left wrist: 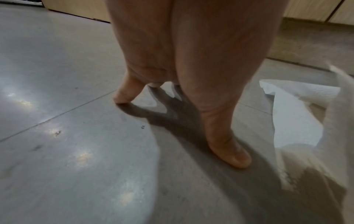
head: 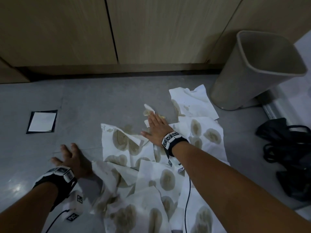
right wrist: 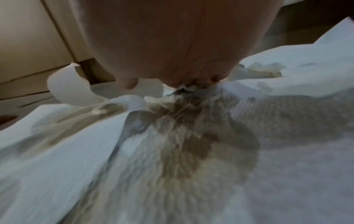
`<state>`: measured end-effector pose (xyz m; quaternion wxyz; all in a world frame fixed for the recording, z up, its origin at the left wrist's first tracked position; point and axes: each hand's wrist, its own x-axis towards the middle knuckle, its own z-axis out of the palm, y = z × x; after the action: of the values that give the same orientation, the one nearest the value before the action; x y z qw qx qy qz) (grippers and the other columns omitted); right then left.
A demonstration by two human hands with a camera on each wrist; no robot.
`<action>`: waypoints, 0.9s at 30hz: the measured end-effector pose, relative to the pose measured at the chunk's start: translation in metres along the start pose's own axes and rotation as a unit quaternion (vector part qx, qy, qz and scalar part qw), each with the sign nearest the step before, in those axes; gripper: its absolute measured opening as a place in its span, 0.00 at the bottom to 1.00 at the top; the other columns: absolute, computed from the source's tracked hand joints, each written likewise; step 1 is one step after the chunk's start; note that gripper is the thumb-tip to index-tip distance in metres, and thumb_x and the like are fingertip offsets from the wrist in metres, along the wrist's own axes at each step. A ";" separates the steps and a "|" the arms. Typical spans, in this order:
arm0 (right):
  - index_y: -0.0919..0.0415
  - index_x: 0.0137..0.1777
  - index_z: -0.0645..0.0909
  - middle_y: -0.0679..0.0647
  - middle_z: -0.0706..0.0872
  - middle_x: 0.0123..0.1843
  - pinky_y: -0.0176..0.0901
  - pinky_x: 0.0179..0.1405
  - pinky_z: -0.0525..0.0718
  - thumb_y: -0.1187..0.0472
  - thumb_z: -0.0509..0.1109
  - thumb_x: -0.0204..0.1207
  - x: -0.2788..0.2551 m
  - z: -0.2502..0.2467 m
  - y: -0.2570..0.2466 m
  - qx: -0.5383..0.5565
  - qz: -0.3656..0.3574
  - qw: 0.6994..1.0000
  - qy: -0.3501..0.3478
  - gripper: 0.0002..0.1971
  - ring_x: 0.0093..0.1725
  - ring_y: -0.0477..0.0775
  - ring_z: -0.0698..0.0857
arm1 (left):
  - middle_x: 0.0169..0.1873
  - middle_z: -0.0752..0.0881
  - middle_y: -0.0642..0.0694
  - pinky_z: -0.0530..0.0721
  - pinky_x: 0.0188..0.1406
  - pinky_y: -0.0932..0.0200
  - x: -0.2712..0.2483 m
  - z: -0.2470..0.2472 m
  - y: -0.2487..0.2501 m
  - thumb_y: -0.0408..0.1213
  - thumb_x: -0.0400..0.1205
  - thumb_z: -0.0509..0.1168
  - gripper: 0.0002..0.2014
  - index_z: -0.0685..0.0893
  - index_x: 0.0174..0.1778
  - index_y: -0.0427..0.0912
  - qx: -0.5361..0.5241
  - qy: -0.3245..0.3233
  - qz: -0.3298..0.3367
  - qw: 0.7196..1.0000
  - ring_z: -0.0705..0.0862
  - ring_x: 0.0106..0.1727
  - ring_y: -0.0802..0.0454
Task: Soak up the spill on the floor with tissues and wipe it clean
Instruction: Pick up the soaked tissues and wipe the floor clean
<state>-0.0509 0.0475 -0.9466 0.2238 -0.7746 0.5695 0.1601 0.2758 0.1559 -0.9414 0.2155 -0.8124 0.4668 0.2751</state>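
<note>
- Stained tissues (head: 151, 190) carpet the floor (head: 84, 101) near the bin (head: 252, 73).
- Right hand (head: 156, 130) presses one flat, fingers together.
- Left hand (head: 74, 158) beside them, fingertips (left wrist: 122, 97) spread on bare floor.

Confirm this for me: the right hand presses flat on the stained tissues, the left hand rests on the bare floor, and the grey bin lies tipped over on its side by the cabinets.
One detail is wrong. The head view shows the grey bin standing upright by the cabinets, not tipped over. The rest holds: the right hand presses flat on the stained tissues, and the left hand rests on the bare floor.
</note>
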 end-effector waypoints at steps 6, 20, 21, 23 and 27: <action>0.61 0.87 0.33 0.57 0.29 0.87 0.56 0.85 0.36 0.30 0.43 0.83 -0.009 0.000 0.022 0.020 0.086 0.996 0.012 0.45 0.87 0.59 0.34 | 0.86 0.38 0.34 0.52 0.81 0.27 0.011 0.011 -0.006 0.68 0.62 0.78 0.70 0.37 0.87 0.44 0.009 0.029 0.007 1.000 0.45 0.84 0.22; 0.65 0.87 0.33 0.61 0.30 0.87 0.54 0.86 0.41 0.34 0.48 0.85 -0.019 0.007 0.026 0.058 0.166 0.984 0.035 0.45 0.87 0.60 0.35 | 0.86 0.38 0.36 0.48 0.82 0.30 0.010 0.011 -0.004 0.72 0.69 0.65 0.62 0.37 0.87 0.44 -0.019 0.036 0.018 0.999 0.43 0.84 0.21; 0.65 0.87 0.34 0.61 0.31 0.87 0.54 0.86 0.41 0.35 0.49 0.85 -0.019 0.005 0.025 0.063 0.166 0.984 0.030 0.45 0.87 0.60 0.35 | 0.87 0.39 0.37 0.48 0.82 0.29 0.011 0.011 -0.004 0.74 0.68 0.63 0.62 0.37 0.87 0.44 -0.017 0.036 0.018 0.999 0.42 0.84 0.21; 0.65 0.87 0.35 0.61 0.31 0.87 0.54 0.86 0.40 0.35 0.48 0.86 -0.018 -0.001 0.019 0.076 0.156 0.985 0.017 0.44 0.87 0.61 0.36 | 0.87 0.37 0.37 0.47 0.83 0.30 0.008 0.011 -0.001 0.69 0.74 0.65 0.58 0.36 0.87 0.45 -0.021 0.024 0.009 0.999 0.42 0.84 0.21; 0.68 0.87 0.38 0.63 0.35 0.88 0.56 0.86 0.42 0.44 0.46 0.89 -0.017 -0.002 0.004 0.052 0.136 0.989 0.004 0.37 0.88 0.64 0.40 | 0.87 0.42 0.35 0.47 0.82 0.28 0.013 0.018 -0.003 0.67 0.73 0.65 0.56 0.41 0.87 0.44 -0.041 0.068 0.015 0.997 0.45 0.83 0.20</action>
<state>-0.0598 0.0591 -0.9371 0.2375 -0.6780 0.6779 0.1563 0.2798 0.1599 -0.9630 0.1452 -0.8303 0.4810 0.2413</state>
